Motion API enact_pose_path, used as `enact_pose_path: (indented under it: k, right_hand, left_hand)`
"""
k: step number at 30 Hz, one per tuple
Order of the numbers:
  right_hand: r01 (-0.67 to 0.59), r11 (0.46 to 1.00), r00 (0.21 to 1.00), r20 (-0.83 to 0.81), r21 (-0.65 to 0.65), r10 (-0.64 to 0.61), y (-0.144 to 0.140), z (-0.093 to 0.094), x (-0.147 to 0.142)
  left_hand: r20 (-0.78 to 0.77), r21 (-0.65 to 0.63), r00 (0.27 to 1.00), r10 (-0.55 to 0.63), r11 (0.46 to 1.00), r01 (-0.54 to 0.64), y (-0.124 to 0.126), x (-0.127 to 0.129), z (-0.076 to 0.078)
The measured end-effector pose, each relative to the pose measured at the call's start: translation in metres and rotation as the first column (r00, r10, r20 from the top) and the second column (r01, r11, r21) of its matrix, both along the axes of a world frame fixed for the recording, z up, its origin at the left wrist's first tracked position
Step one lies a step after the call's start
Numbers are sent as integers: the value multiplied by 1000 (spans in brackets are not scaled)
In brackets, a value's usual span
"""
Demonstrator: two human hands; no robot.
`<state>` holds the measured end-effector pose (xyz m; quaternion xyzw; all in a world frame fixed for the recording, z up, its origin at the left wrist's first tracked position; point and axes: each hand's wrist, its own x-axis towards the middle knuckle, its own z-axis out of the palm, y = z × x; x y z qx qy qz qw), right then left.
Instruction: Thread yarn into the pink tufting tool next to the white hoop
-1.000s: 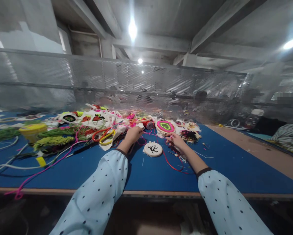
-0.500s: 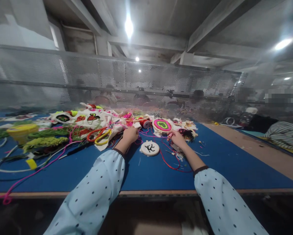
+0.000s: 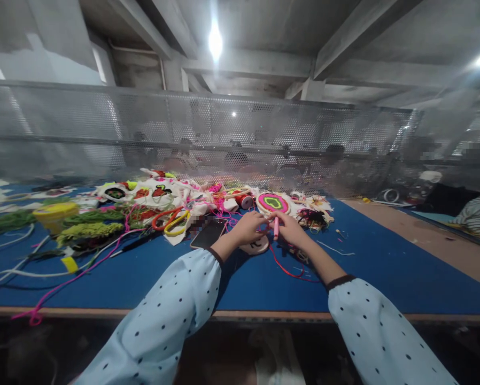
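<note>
My right hand (image 3: 288,231) is closed around a pink pen-like tool (image 3: 276,229), whose blunt end points toward me. My left hand (image 3: 248,229) meets it from the left with bent fingers, their tips together near the tool's far end. What those fingertips pinch, if anything, is too small to tell. Beneath the hands lies a small round hoop (image 3: 254,247) with white cloth and a dark stitched figure, partly covered by my left hand. Just beyond is a larger hoop (image 3: 272,202) with a pink and green pattern. Red yarn (image 3: 282,266) curls on the blue tabletop below my right hand.
A phone (image 3: 208,234) lies left of my left hand. Yarn and stitched cloth pieces (image 3: 144,193) heap along the back, with orange and yellow rings (image 3: 177,223) in front. A yellow tub (image 3: 55,216) stands at left. Behind the table rises a perforated metal screen (image 3: 208,128).
My hands have come together over the small hoop, the left moving right. The pink tool now shows in my right hand, and the phone has come into sight. The view has shifted slightly.
</note>
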<state>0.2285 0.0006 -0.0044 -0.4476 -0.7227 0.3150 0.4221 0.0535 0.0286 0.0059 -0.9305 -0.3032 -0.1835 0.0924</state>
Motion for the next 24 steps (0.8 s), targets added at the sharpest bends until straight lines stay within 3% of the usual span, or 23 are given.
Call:
enact_pose_path:
  k: [7, 17, 24]
  right_hand:
    - [-9, 998, 997, 81, 56, 4, 4, -4, 0]
    - [159, 959, 912, 338, 233, -233, 2, 2, 8]
    - [253, 942, 867, 380, 222, -322, 0, 6, 12]
  left_hand:
    - [-20, 81, 1000, 23, 997, -21, -4, 3, 3]
    - [46, 101, 995, 89, 991, -93, -1, 0, -1]
    - [107, 182, 972, 210, 957, -226, 2, -3, -1]
